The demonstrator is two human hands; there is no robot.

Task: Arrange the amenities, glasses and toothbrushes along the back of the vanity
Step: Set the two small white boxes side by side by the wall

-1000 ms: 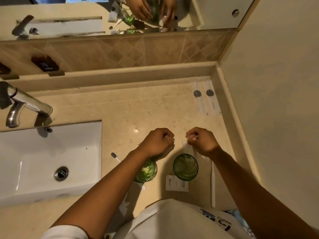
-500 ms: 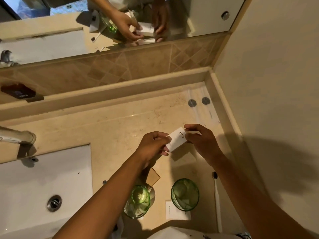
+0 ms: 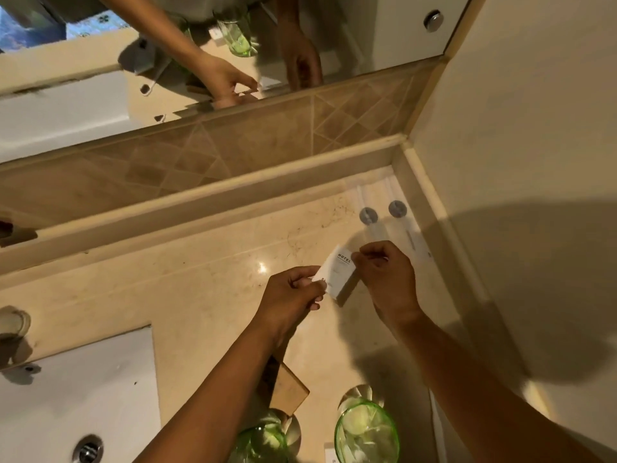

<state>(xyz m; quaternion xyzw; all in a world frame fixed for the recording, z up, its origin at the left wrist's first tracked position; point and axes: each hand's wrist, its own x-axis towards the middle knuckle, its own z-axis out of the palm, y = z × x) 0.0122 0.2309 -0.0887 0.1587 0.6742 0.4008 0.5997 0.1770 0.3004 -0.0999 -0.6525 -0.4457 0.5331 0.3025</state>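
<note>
A small white amenity box (image 3: 338,274) marked HOTEL is held above the beige vanity top (image 3: 187,295). My left hand (image 3: 293,295) pinches its near left end and my right hand (image 3: 387,279) pinches its far right end. Two clear wrapped tubes with grey caps (image 3: 382,212) lie at the back right corner against the ledge. Two green glasses stand near the front: one (image 3: 263,442) under my left forearm, the other (image 3: 366,432) further right. A brown packet (image 3: 287,390) lies by my left forearm. A white toothbrush (image 3: 435,432) lies at the right.
The white sink basin (image 3: 76,396) with its drain (image 3: 87,449) fills the lower left. A raised ledge (image 3: 200,202) and tiled splashback run along the back under the mirror (image 3: 384,35). A side wall (image 3: 517,162) closes the right. A white card (image 3: 329,452) lies beside the right glass.
Both fists were closed low over the glasses. They have since lifted the white box and carried it toward the back right of the counter. My view has tilted up and right.
</note>
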